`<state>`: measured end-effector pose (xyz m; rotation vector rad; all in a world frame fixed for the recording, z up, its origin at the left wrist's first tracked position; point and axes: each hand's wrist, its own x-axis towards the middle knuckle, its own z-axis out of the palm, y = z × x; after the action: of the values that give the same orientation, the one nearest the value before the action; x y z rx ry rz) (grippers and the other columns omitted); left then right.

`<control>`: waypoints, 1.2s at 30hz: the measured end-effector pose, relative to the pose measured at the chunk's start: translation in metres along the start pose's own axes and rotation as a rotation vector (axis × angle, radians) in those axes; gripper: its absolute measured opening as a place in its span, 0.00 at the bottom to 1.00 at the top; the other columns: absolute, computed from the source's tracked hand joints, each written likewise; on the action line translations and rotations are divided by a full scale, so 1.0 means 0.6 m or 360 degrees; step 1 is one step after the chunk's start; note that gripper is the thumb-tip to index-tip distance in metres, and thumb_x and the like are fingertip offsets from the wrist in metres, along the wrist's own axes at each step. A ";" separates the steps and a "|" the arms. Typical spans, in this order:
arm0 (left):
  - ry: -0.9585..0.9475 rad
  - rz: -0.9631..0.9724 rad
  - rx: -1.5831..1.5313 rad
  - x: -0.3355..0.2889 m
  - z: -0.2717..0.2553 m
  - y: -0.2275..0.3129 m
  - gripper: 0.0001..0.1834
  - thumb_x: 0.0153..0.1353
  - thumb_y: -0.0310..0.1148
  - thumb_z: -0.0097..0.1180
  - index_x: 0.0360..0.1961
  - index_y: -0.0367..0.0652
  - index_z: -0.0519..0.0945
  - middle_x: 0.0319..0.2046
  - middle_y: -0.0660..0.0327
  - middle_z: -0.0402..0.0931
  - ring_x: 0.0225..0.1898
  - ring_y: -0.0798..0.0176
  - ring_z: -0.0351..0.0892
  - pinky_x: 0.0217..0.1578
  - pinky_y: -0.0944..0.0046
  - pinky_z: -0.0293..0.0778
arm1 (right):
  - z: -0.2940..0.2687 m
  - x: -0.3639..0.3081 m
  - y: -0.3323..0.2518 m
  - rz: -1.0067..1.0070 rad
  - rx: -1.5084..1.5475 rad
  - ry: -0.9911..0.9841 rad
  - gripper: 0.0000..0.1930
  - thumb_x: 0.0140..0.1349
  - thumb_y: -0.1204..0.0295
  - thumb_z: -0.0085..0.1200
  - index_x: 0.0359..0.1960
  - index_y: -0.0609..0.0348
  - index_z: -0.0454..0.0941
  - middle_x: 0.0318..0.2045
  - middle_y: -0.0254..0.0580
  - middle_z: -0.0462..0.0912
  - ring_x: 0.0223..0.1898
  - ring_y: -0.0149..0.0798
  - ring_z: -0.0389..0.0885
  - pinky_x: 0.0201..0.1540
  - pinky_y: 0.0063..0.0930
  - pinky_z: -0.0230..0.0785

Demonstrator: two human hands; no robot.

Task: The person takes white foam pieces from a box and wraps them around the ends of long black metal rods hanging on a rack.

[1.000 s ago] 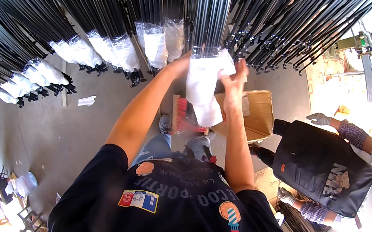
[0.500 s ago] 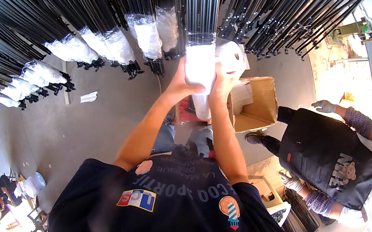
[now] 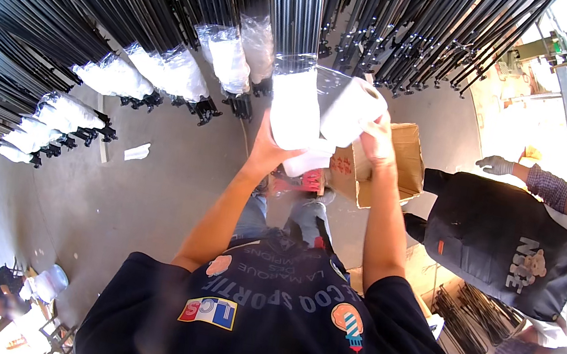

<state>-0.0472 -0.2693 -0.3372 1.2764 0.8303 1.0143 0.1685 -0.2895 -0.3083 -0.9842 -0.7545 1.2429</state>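
Note:
A bundle of black rods [image 3: 295, 6] comes down from the top middle, its near end wrapped in a white sheet [image 3: 295, 108] with clear film around the upper edge. My left hand [image 3: 269, 148] is closed around the lower left of this wrapped end, its thumb across the front and the other fingers largely hidden behind. Just to the right, my right hand [image 3: 378, 142] grips a roll of clear stretch film [image 3: 351, 115], tilted with its hollow core toward the upper right. A strip of film spans from the roll to the bundle.
More rod bundles with film-wrapped white ends [image 3: 166, 71] hang along the left, and unwrapped black rods [image 3: 426, 43] at upper right. Below the roll stands an open cardboard box [image 3: 402, 159]. A co-worker in a black apron [image 3: 498, 239] stands at right, beside a crate of rods [image 3: 464, 327].
My right hand has moved right with the film roll, away from the bundle, drawing film between them. My left hand stays at the wrapped end. The co-worker's lower hand has shifted down and right.

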 end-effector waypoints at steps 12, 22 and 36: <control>0.0082 -0.0109 -0.0220 -0.008 0.016 -0.015 0.31 0.46 0.28 0.60 0.50 0.44 0.57 0.41 0.58 0.67 0.43 0.65 0.69 0.41 0.66 0.70 | 0.153 -0.085 -0.077 -0.0131 -0.1591 -0.0853 0.37 0.31 0.67 0.66 0.49 0.60 0.66 0.42 0.46 0.73 0.43 0.45 0.73 0.45 0.34 0.65; -0.0222 -0.0651 -0.1814 -0.044 -0.041 0.003 0.30 0.55 0.51 0.48 0.53 0.47 0.56 0.47 0.54 0.65 0.48 0.54 0.68 0.48 0.53 0.68 | 0.181 -0.064 -0.028 0.0232 -0.1079 -0.0742 0.37 0.36 0.68 0.65 0.52 0.63 0.62 0.45 0.44 0.70 0.48 0.37 0.69 0.44 0.32 0.68; -0.0633 -0.0394 -0.0793 -0.046 -0.093 0.026 0.51 0.32 0.41 0.68 0.57 0.36 0.54 0.49 0.55 0.64 0.50 0.60 0.66 0.52 0.62 0.61 | 0.209 -0.103 0.007 0.0002 -0.1029 0.0005 0.27 0.43 0.70 0.60 0.46 0.62 0.64 0.38 0.45 0.74 0.39 0.34 0.73 0.39 0.27 0.70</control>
<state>-0.1109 -0.2748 -0.3305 0.8769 0.3806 0.6778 0.0431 -0.3261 -0.2581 -1.5031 -1.1896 1.0080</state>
